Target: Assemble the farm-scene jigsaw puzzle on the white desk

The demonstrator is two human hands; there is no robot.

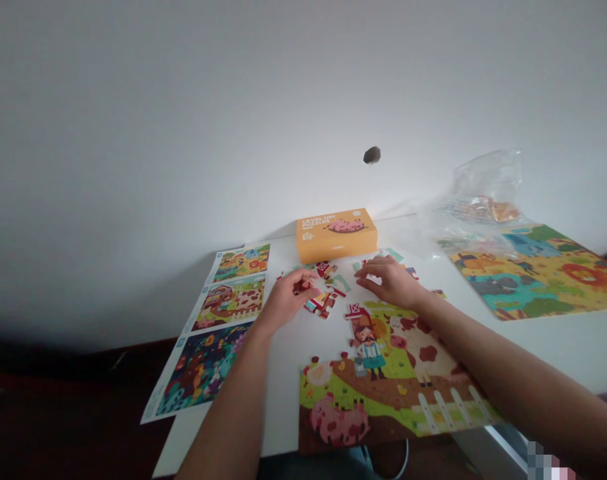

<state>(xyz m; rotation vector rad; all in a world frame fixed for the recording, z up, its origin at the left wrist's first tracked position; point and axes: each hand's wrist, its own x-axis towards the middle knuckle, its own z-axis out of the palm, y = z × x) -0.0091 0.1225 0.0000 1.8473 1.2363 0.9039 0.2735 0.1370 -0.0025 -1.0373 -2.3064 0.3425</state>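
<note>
From where I stand, the partly joined farm puzzle [393, 393] lies nearer the person than the orange box [336, 251], with loose pieces [323, 305] just before that box. The left hand [289, 299] curls, the right hand [394, 283] arches (whether either grips a piece, I can't tell). Matching edges and colours before pressing flat seems wisest.

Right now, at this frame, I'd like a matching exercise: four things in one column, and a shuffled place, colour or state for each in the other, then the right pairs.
Column one
1. puzzle box
2. printed sheet
3. plastic bag
4. farm puzzle

Column two
A. see-through and crumpled, at the far right
B. partly assembled, at the near edge of the table
C. orange, with a pink pig on top
D. three pictures one above another, on the left

Right pairs: 1-C, 2-D, 3-A, 4-B
</note>
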